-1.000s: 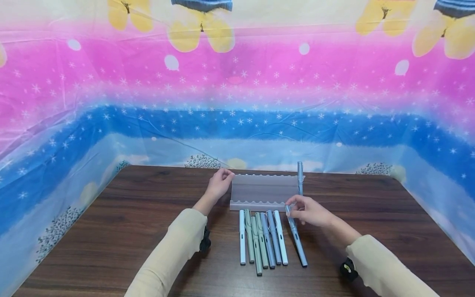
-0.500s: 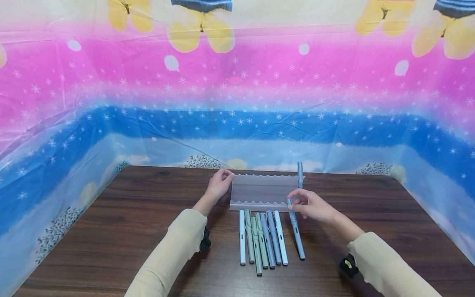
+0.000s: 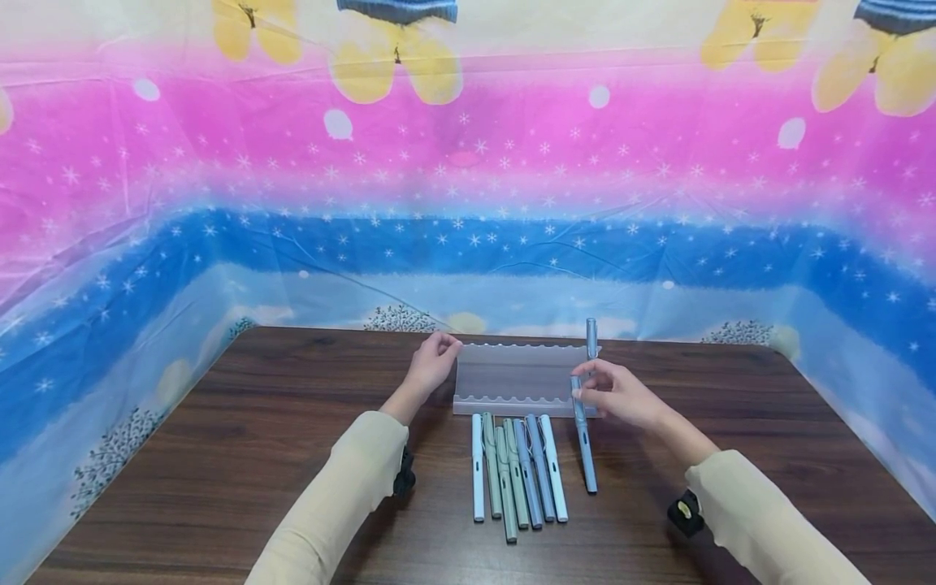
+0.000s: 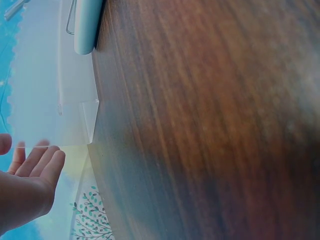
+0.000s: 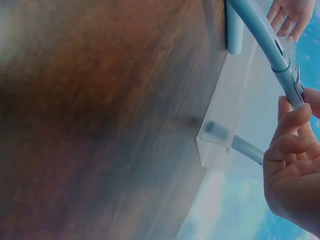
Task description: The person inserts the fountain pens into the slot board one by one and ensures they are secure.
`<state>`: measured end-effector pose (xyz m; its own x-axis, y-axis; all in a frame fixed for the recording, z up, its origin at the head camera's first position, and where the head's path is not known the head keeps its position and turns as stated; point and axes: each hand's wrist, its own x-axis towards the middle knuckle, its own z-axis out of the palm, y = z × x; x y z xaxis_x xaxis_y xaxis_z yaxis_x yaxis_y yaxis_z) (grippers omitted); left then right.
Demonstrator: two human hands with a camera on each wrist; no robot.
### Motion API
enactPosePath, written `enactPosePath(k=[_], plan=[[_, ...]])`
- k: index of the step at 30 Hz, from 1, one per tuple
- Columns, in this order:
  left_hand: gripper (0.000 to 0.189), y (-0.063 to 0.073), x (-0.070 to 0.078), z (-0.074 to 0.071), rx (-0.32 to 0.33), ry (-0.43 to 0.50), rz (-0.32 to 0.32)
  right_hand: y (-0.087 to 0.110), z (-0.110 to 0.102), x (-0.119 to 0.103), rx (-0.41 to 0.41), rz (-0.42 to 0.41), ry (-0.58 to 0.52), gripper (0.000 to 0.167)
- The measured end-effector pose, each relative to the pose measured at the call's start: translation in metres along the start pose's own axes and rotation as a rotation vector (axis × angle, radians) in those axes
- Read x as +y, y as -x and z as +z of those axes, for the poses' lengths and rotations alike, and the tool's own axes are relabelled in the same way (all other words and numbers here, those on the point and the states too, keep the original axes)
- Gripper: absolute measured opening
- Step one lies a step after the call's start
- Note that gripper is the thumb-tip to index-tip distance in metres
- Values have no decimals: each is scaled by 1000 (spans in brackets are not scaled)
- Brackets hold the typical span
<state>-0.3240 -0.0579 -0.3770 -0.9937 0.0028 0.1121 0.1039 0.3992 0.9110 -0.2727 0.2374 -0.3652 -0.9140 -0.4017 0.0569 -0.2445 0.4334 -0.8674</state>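
Note:
My right hand (image 3: pixel 620 395) pinches a blue-grey pen (image 3: pixel 585 455) near its clip end, between thumb and fingers. The pen slants down toward me, over the right front of a clear plastic pen rack (image 3: pixel 522 374) with scalloped edges. My left hand (image 3: pixel 433 361) holds the rack's left edge; in the left wrist view, its fingers (image 4: pixel 52 167) reach just past that edge. Another blue-grey pen (image 3: pixel 591 337) rests at the rack's right end, partly hidden behind my right hand. In the right wrist view, the held pen (image 5: pixel 260 35) hangs above the rack's front.
Several capped pens lie side by side in front of the rack: white pens (image 3: pixel 478 479) at both ends, with green pens (image 3: pixel 504 487) and blue pens (image 3: pixel 537 467) between. The dark wooden table (image 3: pixel 256 455) ends at a patterned cloth (image 3: pixel 468 244) behind.
My right hand has moved away from me and slightly right, carrying the pen up toward the rack's right end, and the pen now stands straighter. My left hand has stayed at the rack's edge.

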Motion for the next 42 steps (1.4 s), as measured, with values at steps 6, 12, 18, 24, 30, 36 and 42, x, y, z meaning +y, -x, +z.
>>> enactPosePath(k=[6,12,18,24,30,36,42], plan=[[22,0,0,-1,0,-10,9,-8,-6,-2,51,-23,28,33],[22,1,1,-1,-7,-11,8,-13,-11,-5,99,-11,24,34],[22,1,2,-1,-6,-17,11,-18,-16,-9,120,8,2,35],[20,0,0,-1,1,-11,31,-23,-21,-11,150,-32,-13,35],[19,-1,-1,0,-6,-4,32,-26,-27,-16,188,-44,36,33],[19,-2,-3,0,-5,-9,23,-30,-33,-17,258,-26,87,35],[19,-1,-2,0,-6,-14,29,-33,-36,-22,317,-65,79,36]])
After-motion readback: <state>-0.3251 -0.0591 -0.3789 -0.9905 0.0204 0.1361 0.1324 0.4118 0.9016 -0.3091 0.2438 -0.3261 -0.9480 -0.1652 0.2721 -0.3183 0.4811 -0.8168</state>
